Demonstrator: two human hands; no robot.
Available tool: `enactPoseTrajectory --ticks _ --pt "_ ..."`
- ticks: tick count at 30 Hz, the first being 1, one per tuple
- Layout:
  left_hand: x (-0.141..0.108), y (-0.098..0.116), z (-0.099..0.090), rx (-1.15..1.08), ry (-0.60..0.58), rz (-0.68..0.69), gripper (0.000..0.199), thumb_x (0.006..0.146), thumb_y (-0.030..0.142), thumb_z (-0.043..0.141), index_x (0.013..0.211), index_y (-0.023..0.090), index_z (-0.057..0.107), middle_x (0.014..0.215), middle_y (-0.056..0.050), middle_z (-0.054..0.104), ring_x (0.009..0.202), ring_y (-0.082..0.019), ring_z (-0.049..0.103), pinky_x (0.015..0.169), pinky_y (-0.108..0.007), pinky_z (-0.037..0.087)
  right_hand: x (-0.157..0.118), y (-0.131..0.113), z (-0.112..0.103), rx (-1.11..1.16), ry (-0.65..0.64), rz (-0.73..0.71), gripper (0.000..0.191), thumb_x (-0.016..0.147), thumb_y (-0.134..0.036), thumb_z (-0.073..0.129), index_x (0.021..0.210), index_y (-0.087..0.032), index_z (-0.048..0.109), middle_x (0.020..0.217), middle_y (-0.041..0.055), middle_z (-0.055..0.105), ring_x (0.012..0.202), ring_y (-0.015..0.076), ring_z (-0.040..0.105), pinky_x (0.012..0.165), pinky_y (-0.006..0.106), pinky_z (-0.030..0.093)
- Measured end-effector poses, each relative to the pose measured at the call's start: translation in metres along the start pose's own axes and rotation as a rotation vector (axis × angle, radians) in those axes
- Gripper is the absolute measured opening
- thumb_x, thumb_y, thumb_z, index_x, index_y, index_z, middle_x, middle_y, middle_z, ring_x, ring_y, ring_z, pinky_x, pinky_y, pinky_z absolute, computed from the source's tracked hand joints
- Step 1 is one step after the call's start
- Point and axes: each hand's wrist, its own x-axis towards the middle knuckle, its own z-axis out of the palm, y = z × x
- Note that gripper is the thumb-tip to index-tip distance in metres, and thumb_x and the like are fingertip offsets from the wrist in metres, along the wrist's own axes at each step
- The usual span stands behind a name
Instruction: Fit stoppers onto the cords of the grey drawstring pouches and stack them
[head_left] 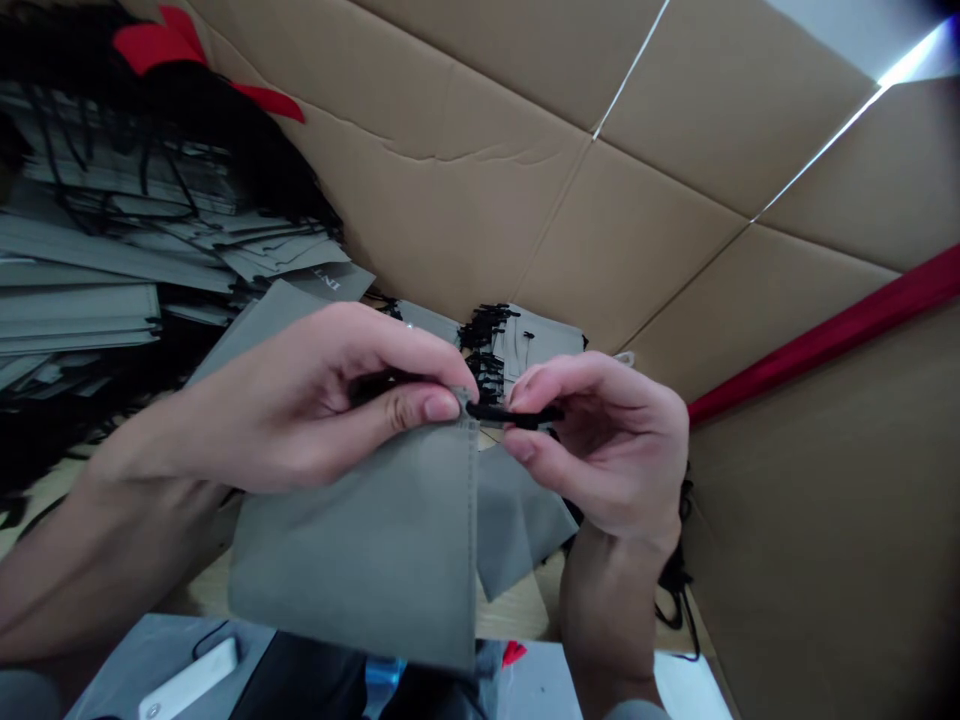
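A flat grey pouch (360,560) with a stitched right edge hangs in front of me. My left hand (352,400) pinches its upper right corner between thumb and forefinger. From that corner a short black cord (499,412) runs across to the right. Thumb and fingertips of my right hand (600,430) are closed on this cord, which lies nearly level between the two hands. Part of the cord is hidden behind the right fingers. Below and behind the cord lies another grey piece (521,520).
Stacks of grey pouches (82,310) with black cords rise on the left, red strips (161,45) on top. More pouches with cords (544,345) lie behind my hands. Cardboard walls (450,200) enclose the space; a dark red strip (825,335) crosses the right. A white object (191,685) lies lower left.
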Motion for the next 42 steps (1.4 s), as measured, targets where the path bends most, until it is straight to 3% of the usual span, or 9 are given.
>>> enactPoseTrajectory --ticks 5,9,16,21,24,30,36,39,42 --pt "0.001 0.002 -0.001 0.132 0.021 -0.050 0.022 0.119 0.025 0.068 0.102 0.020 0.082 0.078 0.003 0.072 0.063 -0.011 0.059 0.055 -0.023 0.045 -0.004 -0.003 0.000 -0.096 -0.032 -0.024 0.048 0.089 -0.012 0.108 0.131 -0.030 0.092 0.106 0.0002 0.090 0.090 0.0179 0.084 0.081 0.029 0.075" --pt "0.000 0.003 0.001 0.152 0.017 -0.027 0.016 0.120 0.027 0.070 0.115 0.022 0.085 0.081 0.004 0.078 0.063 -0.010 0.062 0.056 -0.021 0.046 -0.005 0.002 -0.001 -0.157 -0.021 -0.074 0.048 0.096 -0.011 0.103 0.137 -0.032 0.091 0.118 0.0006 0.094 0.097 0.0189 0.087 0.087 0.032 0.076" --pt "-0.001 0.000 0.008 0.202 0.002 -0.055 0.017 0.121 0.033 0.068 0.115 0.023 0.081 0.079 0.003 0.076 0.061 -0.011 0.062 0.053 -0.025 0.040 -0.007 -0.003 0.000 -0.168 0.001 0.012 0.038 0.091 -0.020 0.109 0.121 -0.032 0.090 0.104 0.0010 0.091 0.086 0.0208 0.084 0.076 0.035 0.074" --pt "0.000 0.009 0.013 0.259 -0.038 0.041 0.027 0.118 0.016 0.059 0.094 0.021 0.069 0.067 0.006 0.051 0.057 -0.011 0.045 0.056 -0.029 0.037 -0.001 -0.001 0.006 -0.024 -0.006 -0.019 0.039 0.087 -0.008 0.104 0.117 -0.028 0.091 0.101 0.0014 0.090 0.081 0.0185 0.082 0.070 0.030 0.072" --pt "0.000 0.014 0.015 0.192 -0.041 0.006 0.028 0.115 0.014 0.062 0.089 0.022 0.068 0.065 0.006 0.054 0.055 -0.011 0.043 0.055 -0.030 0.036 0.004 0.001 0.007 0.066 -0.074 -0.042 0.035 0.084 -0.008 0.106 0.110 -0.026 0.091 0.095 0.0012 0.088 0.078 0.0174 0.080 0.068 0.028 0.071" --pt "-0.014 0.015 0.023 0.147 0.131 -0.057 0.036 0.117 0.033 0.070 0.082 0.026 0.074 0.065 0.000 0.058 0.062 -0.017 0.056 0.055 -0.028 0.049 0.006 0.015 0.008 0.215 -0.111 0.030 0.034 0.081 -0.023 0.115 0.098 -0.026 0.085 0.089 -0.0006 0.086 0.076 0.0167 0.080 0.070 0.030 0.069" --pt "-0.023 0.025 0.038 0.147 0.292 -0.166 0.036 0.118 0.034 0.066 0.085 0.025 0.077 0.078 -0.004 0.069 0.074 -0.020 0.068 0.059 -0.028 0.060 0.009 0.041 0.015 0.493 -0.177 -0.043 0.041 0.082 -0.036 0.118 0.109 -0.028 0.088 0.089 -0.0007 0.087 0.066 0.0167 0.079 0.070 0.034 0.072" --pt "-0.018 0.025 0.035 0.054 0.214 -0.143 0.033 0.117 0.030 0.067 0.086 0.025 0.075 0.071 -0.002 0.060 0.067 -0.017 0.061 0.058 -0.026 0.054 0.010 0.038 0.014 0.508 -0.173 -0.048 0.039 0.085 -0.033 0.116 0.112 -0.027 0.089 0.092 0.0002 0.088 0.064 0.0159 0.079 0.067 0.032 0.072" --pt "-0.009 0.019 0.024 -0.038 0.116 -0.159 0.034 0.116 0.027 0.066 0.083 0.023 0.069 0.066 0.003 0.048 0.058 -0.012 0.047 0.052 -0.024 0.041 0.005 0.024 0.007 0.353 -0.122 0.012 0.045 0.086 -0.027 0.115 0.124 -0.030 0.090 0.102 0.0013 0.090 0.077 0.0178 0.084 0.070 0.030 0.074"
